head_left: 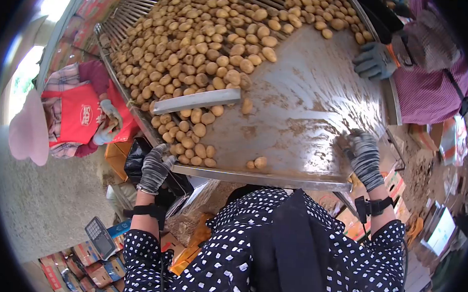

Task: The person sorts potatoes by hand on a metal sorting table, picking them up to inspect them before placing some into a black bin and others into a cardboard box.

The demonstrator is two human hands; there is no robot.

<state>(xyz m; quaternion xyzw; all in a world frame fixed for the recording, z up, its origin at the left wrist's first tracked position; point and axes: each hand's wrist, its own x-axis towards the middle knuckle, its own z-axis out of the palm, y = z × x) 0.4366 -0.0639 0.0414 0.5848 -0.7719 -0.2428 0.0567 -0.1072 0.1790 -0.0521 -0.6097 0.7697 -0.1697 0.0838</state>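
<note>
My left hand (156, 168), in a grey striped knit glove, is at the near left corner of a metal sorting tray (299, 91). Its fingers are partly stretched out against the rim, and I see nothing held in them. At the tray's near right side, my right hand (365, 159), gloved alike, lies with fingers apart over the wet, muddy metal. Potatoes (181, 50) heap across the tray's left and far parts. A metal bar (197, 101) lies across the heap. Two small potatoes (257, 162) sit by the near rim.
On the left stands a person in a red apron (84, 111), gloved hands together. Another person's gloved hand (374, 62) is at the tray's far right edge. Cardboard boxes (100, 270) and a scale display (100, 238) are at lower left. A black crate (135, 160) stands beside my left hand.
</note>
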